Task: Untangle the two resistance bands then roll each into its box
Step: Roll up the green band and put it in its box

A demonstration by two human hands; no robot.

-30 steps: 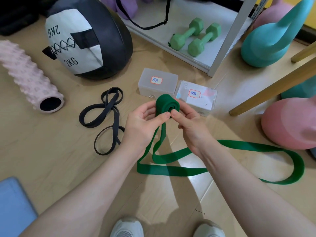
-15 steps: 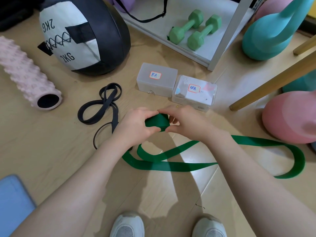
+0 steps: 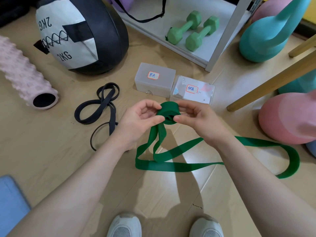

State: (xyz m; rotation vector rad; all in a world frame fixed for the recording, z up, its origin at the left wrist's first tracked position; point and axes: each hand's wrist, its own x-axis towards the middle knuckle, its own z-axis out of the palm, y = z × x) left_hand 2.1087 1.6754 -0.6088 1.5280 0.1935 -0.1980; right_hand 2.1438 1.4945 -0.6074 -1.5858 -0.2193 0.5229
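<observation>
We see the green band (image 3: 179, 165) trailing in long loops over the floor just nearer us than the two lidded boxes (image 3: 174, 86), its rolled end raised in front of the boxes. Our left hand (image 3: 136, 120) and right hand (image 3: 200, 120) both pinch that roll between thumb and fingers. The black band (image 3: 102, 106) lies loose, left of the boxes.

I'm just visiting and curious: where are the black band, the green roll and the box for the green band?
black resistance band (image 3: 102, 106), head view, crossing of its loops
green roll (image 3: 169, 111), head view, outer wrap
green-labelled box (image 3: 207, 93), head view, lid
</observation>
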